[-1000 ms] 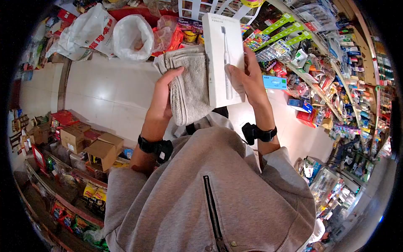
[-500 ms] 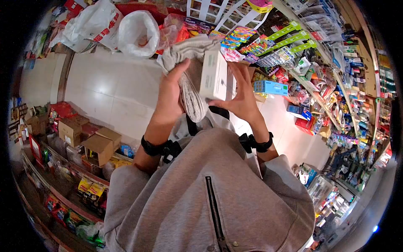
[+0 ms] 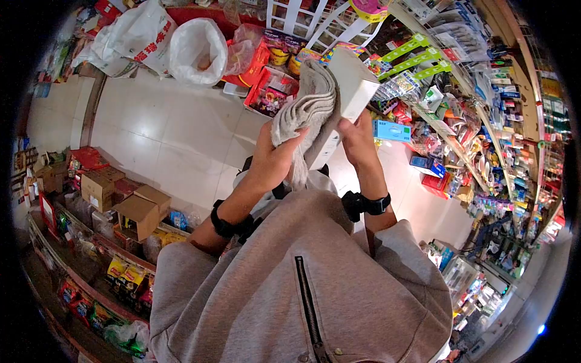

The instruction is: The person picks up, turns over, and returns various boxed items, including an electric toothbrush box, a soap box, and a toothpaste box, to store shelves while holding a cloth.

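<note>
Left hand [image 3: 275, 156] and right hand [image 3: 359, 142] hold one folded gray cloth [image 3: 304, 106] and one tilted white box [image 3: 357, 91] above a tiled floor [image 3: 145, 118].

The left hand closes around the cloth's stacked folds; the right hand grips the box at its side, and the cloth lies against the box. Two black wristbands [image 3: 370, 206], one per wrist, show near the single gray top [image 3: 254, 272]. Beyond stand one open white bag [image 3: 187, 39] and, just beside it, one white bag with red lettering [image 3: 136, 36]; three bright green strips [image 3: 434, 69] and one light-blue box [image 3: 390, 130] appear at right.
</note>
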The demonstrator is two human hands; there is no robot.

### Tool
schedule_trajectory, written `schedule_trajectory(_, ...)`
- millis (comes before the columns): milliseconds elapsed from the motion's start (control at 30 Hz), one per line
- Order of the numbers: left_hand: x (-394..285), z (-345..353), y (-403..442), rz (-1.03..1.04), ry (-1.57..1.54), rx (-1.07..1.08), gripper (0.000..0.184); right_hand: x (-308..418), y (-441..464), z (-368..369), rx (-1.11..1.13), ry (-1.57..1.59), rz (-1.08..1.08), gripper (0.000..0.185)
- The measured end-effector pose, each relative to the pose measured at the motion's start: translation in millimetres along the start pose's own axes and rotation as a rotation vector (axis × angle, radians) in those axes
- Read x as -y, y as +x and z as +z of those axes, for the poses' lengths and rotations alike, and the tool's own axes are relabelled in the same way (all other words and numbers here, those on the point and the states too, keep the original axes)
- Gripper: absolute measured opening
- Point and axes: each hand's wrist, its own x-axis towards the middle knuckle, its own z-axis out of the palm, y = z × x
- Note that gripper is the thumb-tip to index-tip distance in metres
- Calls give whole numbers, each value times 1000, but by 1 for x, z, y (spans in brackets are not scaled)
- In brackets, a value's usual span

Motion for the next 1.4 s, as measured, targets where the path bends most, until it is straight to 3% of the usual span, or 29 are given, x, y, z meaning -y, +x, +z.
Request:
schedule_trajectory(133,-2,2,11,78,116,31,32,5,-10,0,-59,231,38,79)
schedule_trajectory(267,-8,2,11,-205,-98,-47,34,-8,-19,-19,-65,318,155,93)
schedule_trajectory(300,-13,2,11,-309,-153,-111,33,-8,-20,-21,-65,319,156,93)
schedule_trajectory(367,1,-9,19,-262,-207,-97,34,-7,-26,-25,-1,-20,190,102)
schedule_trajectory(433,-2,-12,26,-84,-215,-114,33,-7,-29,-27,50,-2,166,104)
schedule_trajectory(467,-8,-15,29,-212,-381,-152,32,-6,-28,-26,105,16,137,105)
schedule_trajectory(500,-12,-18,31,-211,-381,-153,32,-6,-29,-27,159,34,109,107)
schedule_trajectory(633,-10,-22,34,-280,-599,-33,30,-20,-31,-34,63,95,129,105)
schedule_trajectory(833,2,-21,32,-273,-518,-35,34,-28,-26,-23,-142,154,257,89)
schedule_trajectory(933,12,-17,28,-327,-400,-95,36,-8,-16,-12,-126,289,294,85)
schedule_trajectory(1000,21,-18,24,-229,-285,-46,39,4,-9,-4,-161,278,300,85)
schedule_trajectory(1100,17,-20,16,-309,-316,-25,40,9,-4,-2,-209,259,328,85)
schedule_trajectory(1200,25,-27,8,-391,-295,-78,38,4,0,-7,-240,319,254,82)
schedule_trajectory(1300,23,-27,4,-314,-316,-69,38,0,0,-9,-243,236,177,77)
schedule_trajectory(1400,24,-9,2,-253,-217,-139,37,2,2,13,-126,-33,-153,90)
